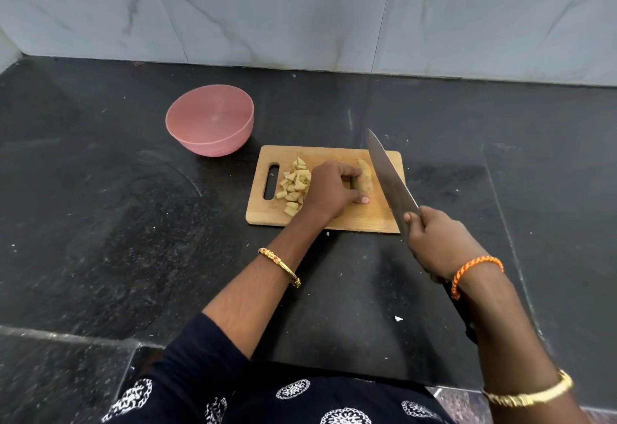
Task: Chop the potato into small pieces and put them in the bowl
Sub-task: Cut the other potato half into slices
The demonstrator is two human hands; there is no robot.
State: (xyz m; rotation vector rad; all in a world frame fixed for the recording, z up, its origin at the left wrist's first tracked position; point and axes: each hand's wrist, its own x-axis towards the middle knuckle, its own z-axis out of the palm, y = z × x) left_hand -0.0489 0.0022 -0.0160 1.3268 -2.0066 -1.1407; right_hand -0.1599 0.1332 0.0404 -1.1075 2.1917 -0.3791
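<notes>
In the head view, the left hand (329, 190) curled its fingers over the potato (365, 175) at the cutting board (334, 220) centre. The right hand (434, 243) gripped the knife (389, 178), raised at three o'clock. Knuckles should guide the blade. Cut pieces (293, 186) lay at nine o'clock; the bowl (210, 123) sat at ten.

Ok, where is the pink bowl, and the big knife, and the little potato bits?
pink bowl (213, 116): head view, on its bare inside.
knife (389, 176): head view, on the flat of its blade.
potato pieces (293, 185): head view, on the middle of the pile on the board.
</notes>
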